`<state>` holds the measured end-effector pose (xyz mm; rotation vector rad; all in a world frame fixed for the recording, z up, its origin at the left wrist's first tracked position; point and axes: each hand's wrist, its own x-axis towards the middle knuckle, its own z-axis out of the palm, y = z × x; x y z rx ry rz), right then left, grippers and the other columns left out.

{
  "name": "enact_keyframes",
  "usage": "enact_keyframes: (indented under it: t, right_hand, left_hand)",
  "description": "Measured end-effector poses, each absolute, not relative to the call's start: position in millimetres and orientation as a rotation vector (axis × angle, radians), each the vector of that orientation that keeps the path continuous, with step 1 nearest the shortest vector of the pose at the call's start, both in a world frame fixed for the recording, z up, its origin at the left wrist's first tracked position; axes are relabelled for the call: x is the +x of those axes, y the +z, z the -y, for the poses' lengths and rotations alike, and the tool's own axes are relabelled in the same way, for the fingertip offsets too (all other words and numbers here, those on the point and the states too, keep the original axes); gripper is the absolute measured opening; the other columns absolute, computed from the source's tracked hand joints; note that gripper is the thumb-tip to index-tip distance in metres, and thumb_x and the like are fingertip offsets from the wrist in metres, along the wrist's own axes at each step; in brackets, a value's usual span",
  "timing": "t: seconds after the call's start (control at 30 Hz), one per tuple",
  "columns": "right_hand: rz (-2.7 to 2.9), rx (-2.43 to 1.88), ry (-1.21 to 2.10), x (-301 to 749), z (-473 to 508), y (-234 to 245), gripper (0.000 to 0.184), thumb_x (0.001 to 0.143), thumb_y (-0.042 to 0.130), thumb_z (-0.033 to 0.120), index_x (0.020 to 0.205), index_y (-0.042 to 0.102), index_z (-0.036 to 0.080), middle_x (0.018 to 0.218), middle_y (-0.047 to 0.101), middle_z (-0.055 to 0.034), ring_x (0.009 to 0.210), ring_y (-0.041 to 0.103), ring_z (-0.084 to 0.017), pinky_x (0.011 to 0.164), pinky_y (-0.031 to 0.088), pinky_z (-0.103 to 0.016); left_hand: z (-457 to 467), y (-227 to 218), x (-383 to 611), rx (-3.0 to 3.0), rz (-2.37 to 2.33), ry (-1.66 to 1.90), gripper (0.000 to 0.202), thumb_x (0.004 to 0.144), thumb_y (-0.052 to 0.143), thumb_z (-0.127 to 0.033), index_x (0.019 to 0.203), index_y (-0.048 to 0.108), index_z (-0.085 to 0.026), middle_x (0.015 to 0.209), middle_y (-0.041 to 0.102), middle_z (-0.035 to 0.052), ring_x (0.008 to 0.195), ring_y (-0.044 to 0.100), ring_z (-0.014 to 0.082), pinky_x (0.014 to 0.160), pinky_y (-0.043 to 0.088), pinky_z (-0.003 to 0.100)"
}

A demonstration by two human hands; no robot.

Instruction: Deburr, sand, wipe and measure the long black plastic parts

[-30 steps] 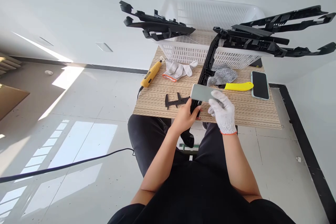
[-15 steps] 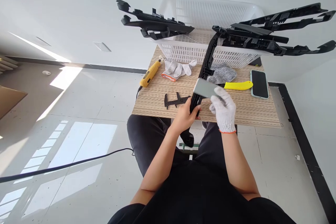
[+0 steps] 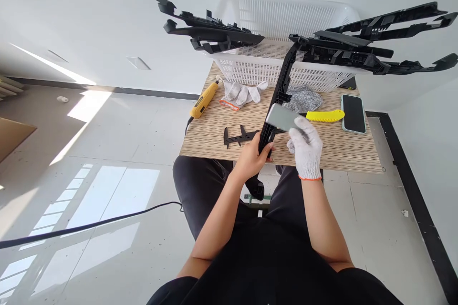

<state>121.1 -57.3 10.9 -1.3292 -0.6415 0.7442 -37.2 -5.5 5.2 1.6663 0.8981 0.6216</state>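
Note:
My bare left hand (image 3: pixel 251 156) is closed around the lower part of a long black plastic trim piece (image 3: pixel 282 82). The piece slants from the basket rim down past the table's front edge, and its lower end hangs over my legs. My right hand (image 3: pixel 306 147), in a white knit glove with an orange cuff, pinches a flat grey-green rectangular slab (image 3: pixel 282 117). Its kind is unclear. The slab's left end lies over or against the trim piece, just above my left hand; contact cannot be made out. Beside my left hand lies a black caliper (image 3: pixel 238 138), partly hidden behind the trim.
A white plastic basket (image 3: pixel 243 67) at the back bears several black trim pieces (image 3: pixel 222 33) jutting out sideways. On the wooden table (image 3: pixel 343 152) are a yellow rotary tool (image 3: pixel 204 100), a glove (image 3: pixel 243 94), a grey cloth (image 3: pixel 304 99), a yellow-handled knife (image 3: pixel 325 116) and a phone (image 3: pixel 353 114).
The slab in my right hand has shifted slightly to the right along with the glove. My left hand and the trim piece stay nearly in place.

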Motion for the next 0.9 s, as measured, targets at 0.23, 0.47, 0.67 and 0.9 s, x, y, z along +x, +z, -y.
enact_keyframes:
  t: [0.23,0.47,0.67,0.9]
  right_hand:
    - [0.687,-1.343,0.77,121.4,57.3,8.9,0.034,0.08,0.077,0.038,0.111,0.07,0.028,0.083,0.068,0.002,0.054,0.052,-0.008,0.044,0.043,-0.023]
    - [0.749,-1.361,0.744,119.4,57.2,7.1,0.03,0.081,0.076,0.037,0.109,0.07,0.029,0.088,0.069,0.001,0.057,0.054,-0.009,0.047,0.045,-0.024]
    - [0.781,-1.367,0.761,118.9,54.2,6.2,0.031,0.079,0.077,0.038,0.108,0.07,0.028,0.092,0.069,-0.0001,0.057,0.054,-0.009,0.047,0.046,-0.024]
    - [0.799,-1.343,0.802,118.2,54.8,9.3,0.028,0.08,0.075,0.036,0.106,0.07,0.028,0.099,0.07,-0.0002,0.058,0.054,-0.008,0.048,0.046,-0.024]
  left_hand:
    - [5.9,6.0,-37.0,1.653,-0.896,0.62,0.03,0.1,0.05,-0.044,0.118,0.052,-0.02,0.096,0.075,0.005,0.063,0.072,0.0157,0.064,0.06,0.027]
    - [5.7,5.7,-36.9,1.666,-0.897,0.626,0.029,0.1,0.05,-0.043,0.118,0.052,-0.02,0.095,0.074,0.0049,0.062,0.072,0.0157,0.063,0.06,0.027]
    - [5.7,5.4,-36.7,1.659,-0.9,0.615,0.031,0.1,0.051,-0.045,0.119,0.053,-0.02,0.095,0.075,0.0057,0.063,0.072,0.0168,0.06,0.059,0.026]
    - [5.4,5.5,-36.6,1.672,-0.901,0.619,0.028,0.1,0.051,-0.042,0.115,0.054,-0.019,0.096,0.075,0.0058,0.062,0.071,0.0154,0.061,0.059,0.026]
